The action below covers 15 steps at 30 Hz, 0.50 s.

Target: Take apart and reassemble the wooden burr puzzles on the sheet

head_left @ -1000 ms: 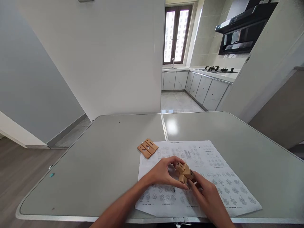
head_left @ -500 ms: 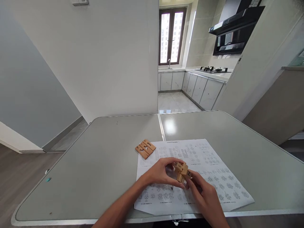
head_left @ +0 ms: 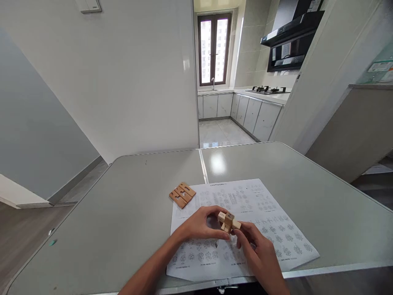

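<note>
A small assembly of light wooden puzzle pieces (head_left: 227, 221) is held above a printed instruction sheet (head_left: 270, 221). My left hand (head_left: 201, 225) pinches it from the left, thumb and fingers curled around it. My right hand (head_left: 258, 252) grips it from the lower right with its fingertips. Three more notched wooden pieces (head_left: 182, 194) lie side by side on the table, at the sheet's far left corner and beyond both hands.
The grey folding table (head_left: 123, 221) has a seam down its middle and a metal rim. Behind it stands a white wall, with an opening to a kitchen holding cabinets (head_left: 245, 110), a stove and a window.
The wooden assembly has been turned between my fingers and now looks more compact. Both hands stay on it. The camera has shifted slightly right.
</note>
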Each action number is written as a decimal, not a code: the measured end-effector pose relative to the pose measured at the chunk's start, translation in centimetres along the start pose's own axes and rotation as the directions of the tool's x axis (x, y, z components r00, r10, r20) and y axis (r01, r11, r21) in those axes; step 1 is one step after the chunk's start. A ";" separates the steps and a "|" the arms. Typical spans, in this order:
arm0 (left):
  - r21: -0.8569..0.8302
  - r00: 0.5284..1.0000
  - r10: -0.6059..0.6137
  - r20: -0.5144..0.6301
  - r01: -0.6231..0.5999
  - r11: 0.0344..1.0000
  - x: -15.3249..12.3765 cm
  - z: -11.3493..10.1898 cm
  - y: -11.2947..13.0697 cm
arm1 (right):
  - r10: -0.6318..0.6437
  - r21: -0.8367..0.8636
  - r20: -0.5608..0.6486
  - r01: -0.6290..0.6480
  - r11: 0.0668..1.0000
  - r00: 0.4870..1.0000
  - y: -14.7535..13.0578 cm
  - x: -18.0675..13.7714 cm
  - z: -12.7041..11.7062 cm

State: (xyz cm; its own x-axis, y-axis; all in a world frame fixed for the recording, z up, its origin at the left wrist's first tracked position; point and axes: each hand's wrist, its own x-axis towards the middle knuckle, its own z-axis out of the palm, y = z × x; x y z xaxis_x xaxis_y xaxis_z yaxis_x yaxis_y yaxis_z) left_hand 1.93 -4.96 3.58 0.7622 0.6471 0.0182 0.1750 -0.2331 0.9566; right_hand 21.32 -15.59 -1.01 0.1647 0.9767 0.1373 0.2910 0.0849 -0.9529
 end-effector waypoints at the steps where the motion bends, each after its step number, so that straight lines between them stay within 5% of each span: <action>1: 0.006 1.000 0.004 -0.010 -0.003 1.000 0.0 0.0 0.0 | 0.005 0.008 -0.009 -0.005 1.000 1.000 0.0 0.0 0.0; 15: 0.259 0.992 0.104 -0.077 -0.081 0.962 0.1 1.1 0.6 | 0.121 0.071 -0.049 -0.117 0.991 0.991 -0.4 0.3 0.2</action>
State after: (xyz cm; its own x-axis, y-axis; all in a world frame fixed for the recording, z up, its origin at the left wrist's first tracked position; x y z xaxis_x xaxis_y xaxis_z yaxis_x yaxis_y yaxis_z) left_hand 2.82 -5.87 3.85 0.7261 0.6732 0.1400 0.2682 -0.4647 0.8439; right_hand 21.09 -15.27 -0.64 0.2443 0.9691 0.0342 0.2017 -0.0163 -0.9793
